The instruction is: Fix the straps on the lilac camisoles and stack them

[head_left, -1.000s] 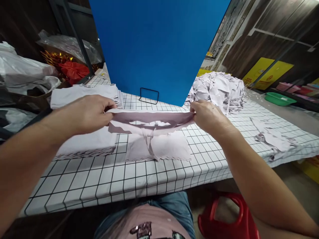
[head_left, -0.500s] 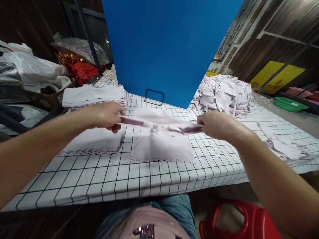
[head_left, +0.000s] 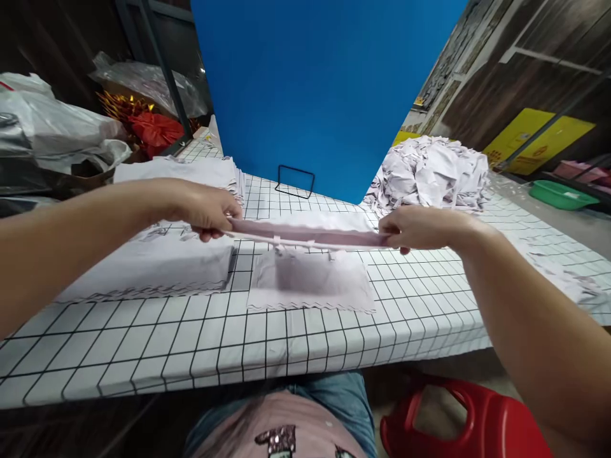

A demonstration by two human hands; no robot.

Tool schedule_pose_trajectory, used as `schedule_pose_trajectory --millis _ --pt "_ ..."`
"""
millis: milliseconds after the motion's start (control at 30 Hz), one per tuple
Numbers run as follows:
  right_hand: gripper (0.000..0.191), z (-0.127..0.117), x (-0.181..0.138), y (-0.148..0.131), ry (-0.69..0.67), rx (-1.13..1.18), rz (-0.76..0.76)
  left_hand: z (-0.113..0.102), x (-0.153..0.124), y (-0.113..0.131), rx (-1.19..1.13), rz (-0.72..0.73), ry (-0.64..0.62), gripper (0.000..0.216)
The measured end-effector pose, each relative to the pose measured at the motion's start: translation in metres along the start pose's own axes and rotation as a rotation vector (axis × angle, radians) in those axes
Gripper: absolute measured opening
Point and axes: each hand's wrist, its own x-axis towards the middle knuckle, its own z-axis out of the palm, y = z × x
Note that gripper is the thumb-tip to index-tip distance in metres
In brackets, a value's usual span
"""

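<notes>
The left hand (head_left: 210, 210) and right hand (head_left: 415, 228) were well apart, each clamped on an end of a pale cloth strip (head_left: 305, 235), stretched above flat white cloths (head_left: 324, 280). Work looked partway along: neat stacks (head_left: 191, 270) at left seemed done, the strip was not yet released, and whether the loose heap (head_left: 434, 172) at right was left to do could not be told. A checked covering (head_left: 191, 343) lay beneath; around stood a blue panel (head_left: 324, 95), red stool (head_left: 501, 420) and green basin (head_left: 563, 194)
</notes>
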Motion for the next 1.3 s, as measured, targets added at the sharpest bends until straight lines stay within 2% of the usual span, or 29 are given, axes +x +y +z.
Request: schedule_pose_trajectory --millis 100,200,300,400,467,533,567,633,733,800,867,967,1067,1167,1300 --pt "0.009 0.011 -0.003 -0.001 -0.140 0.001 -0.016 0.002 -0.001 -0.002 0.015 0.006 -0.100 0.008" --pt "0.012 0.019 -0.004 -0.003 -0.170 0.038 -0.054 0.001 0.002 0.000 -0.022 0.060 -0.062 0.015" --pt "0.015 0.032 0.003 -0.001 -0.114 0.048 -0.044 0.013 0.011 0.000 -0.037 0.117 -0.050 0.021" --pt "0.013 0.057 0.009 0.001 -0.065 0.051 0.035 0.042 0.024 -0.002 -0.090 0.163 -0.084 0.023" --pt "0.020 0.081 0.004 -0.003 0.057 0.119 0.062 0.062 0.031 -0.003 -0.135 0.196 -0.093 0.025" --pt "0.022 0.108 -0.008 -0.015 0.239 0.216 0.051 0.074 0.033 -0.003 -0.154 0.226 -0.074 0.026" --pt "0.022 0.122 -0.015 -0.024 0.310 0.253 0.021 0.076 0.033 -0.002 -0.155 0.231 -0.060 0.026" --pt "0.027 0.145 -0.026 -0.046 0.337 0.251 -0.117 0.076 0.030 0.001 -0.146 0.215 -0.032 0.026" --pt "0.053 0.164 -0.027 -0.079 0.326 0.016 -0.427 0.071 0.025 0.008 -0.137 0.166 -0.004 0.025" --pt "0.064 0.166 -0.016 -0.096 0.355 -0.163 -0.587 0.071 0.024 0.012 -0.148 0.168 -0.012 0.024" --pt "0.052 0.165 -0.002 -0.106 0.359 -0.272 -0.644 0.075 0.024 0.014 -0.166 0.187 -0.026 0.023" --pt "0.027 0.163 0.015 -0.108 0.301 -0.355 -0.608 0.079 0.024 0.012 -0.178 0.206 -0.015 0.021" --pt "0.024 0.157 0.017 -0.095 0.230 -0.324 -0.598 0.077 0.024 0.007 -0.160 0.216 0.005 0.020" --pt "0.015 0.141 0.008 -0.081 0.231 -0.002 -0.589 0.076 0.023 0.006 -0.154 0.215 0.018 0.021" --pt "0.009 0.125 0.006 -0.086 0.459 0.657 -0.521 0.081 0.016 0.017 -0.181 0.217 0.028 0.021"
